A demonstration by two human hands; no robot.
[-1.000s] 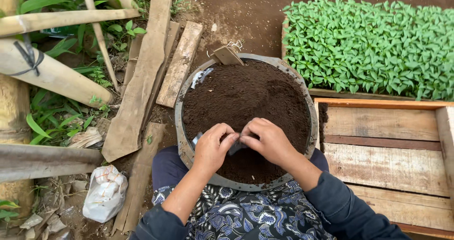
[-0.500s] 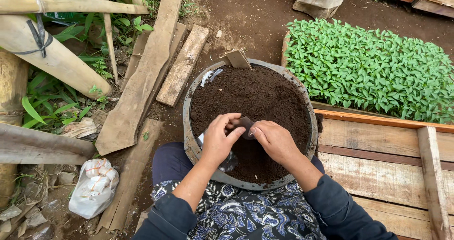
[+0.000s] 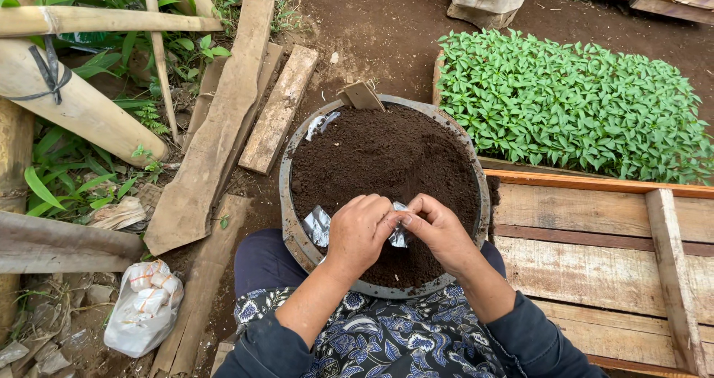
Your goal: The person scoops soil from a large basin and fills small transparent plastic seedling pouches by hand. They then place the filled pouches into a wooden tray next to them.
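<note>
Bare earth and planks surround the soil-filled basin (image 3: 288, 222) at frame centre, where the left hand (image 3: 359, 233) and right hand (image 3: 440, 230) both pinch a small plastic bag (image 3: 399, 233), likely flimsy, light and slippery, best gripped at its edges.

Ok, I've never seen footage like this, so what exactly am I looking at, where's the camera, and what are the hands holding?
The camera sits on a person's head and looks down at their own two bare hands. The left hand and right hand meet over a round basin full of dark soil, pinching a small clear plastic bag between them. More crumpled plastic lies at the basin's near-left rim. Around it are a tray of green seedlings, wooden planks, bamboo poles and a white bag.
</note>
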